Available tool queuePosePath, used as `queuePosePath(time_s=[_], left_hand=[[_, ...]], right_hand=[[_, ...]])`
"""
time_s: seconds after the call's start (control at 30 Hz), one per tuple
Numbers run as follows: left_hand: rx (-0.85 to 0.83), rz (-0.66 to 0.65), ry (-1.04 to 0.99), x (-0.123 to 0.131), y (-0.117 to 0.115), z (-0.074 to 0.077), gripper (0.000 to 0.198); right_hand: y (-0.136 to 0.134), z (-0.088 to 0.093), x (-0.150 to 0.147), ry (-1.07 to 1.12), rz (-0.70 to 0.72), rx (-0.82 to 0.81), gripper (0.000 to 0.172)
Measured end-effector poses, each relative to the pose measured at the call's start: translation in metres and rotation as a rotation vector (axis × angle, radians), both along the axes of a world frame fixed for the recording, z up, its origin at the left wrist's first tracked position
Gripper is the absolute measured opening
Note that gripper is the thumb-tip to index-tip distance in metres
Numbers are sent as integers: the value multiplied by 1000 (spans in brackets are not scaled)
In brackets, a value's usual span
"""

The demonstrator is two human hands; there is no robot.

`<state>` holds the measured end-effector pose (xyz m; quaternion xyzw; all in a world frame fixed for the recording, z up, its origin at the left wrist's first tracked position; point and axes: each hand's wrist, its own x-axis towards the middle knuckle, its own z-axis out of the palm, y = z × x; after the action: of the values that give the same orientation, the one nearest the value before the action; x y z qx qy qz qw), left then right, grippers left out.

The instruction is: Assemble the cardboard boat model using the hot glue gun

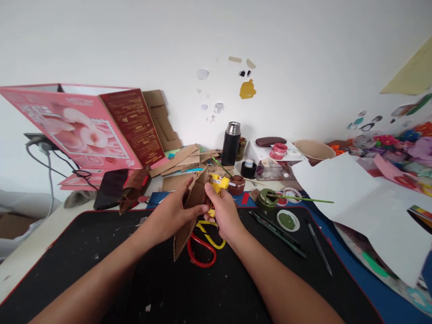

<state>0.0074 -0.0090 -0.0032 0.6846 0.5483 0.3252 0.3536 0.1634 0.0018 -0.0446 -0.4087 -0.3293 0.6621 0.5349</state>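
My left hand [172, 216] grips a brown cardboard piece [189, 216] by its edge and holds it upright above the black mat [101, 270]. My right hand [224, 213] is closed round a small yellow tool [218, 183], held against the far side of the cardboard. Just below my hands, red-handled scissors [201, 252] and yellow-handled scissors [212, 236] lie on the mat.
A black flask [231, 143] stands at the back among cardboard strips [182, 162]. A green paint pot [267, 199] with a green stick, a paint lid [288, 220], pens [276, 229] and large white sheets [357, 202] lie right. A pink box [67, 126] and phone [110, 188] sit left.
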Motion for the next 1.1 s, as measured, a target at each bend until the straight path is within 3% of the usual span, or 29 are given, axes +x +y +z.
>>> queuePosePath(time_s=[0.2, 0.4, 0.63, 0.77, 0.93, 1.1], left_hand=[[-226, -70, -234, 0, 2, 3, 83], [-262, 86, -261, -3, 1, -3, 78], [-387, -10, -429, 10, -7, 3, 68], [-386, 111, -601, 3, 4, -2, 71], [-245, 386, -842, -12, 26, -7, 53], [-318, 419, -804, -10, 29, -17, 50]], right_hand=[[3, 6, 5, 26, -23, 44, 55], [3, 9, 6, 66, -8, 33, 56], [2, 9, 6, 31, 7, 28, 57], [7, 9, 10, 55, -82, 65, 55], [9, 14, 15, 101, -150, 120, 57], [1, 19, 12, 65, -60, 159, 63]])
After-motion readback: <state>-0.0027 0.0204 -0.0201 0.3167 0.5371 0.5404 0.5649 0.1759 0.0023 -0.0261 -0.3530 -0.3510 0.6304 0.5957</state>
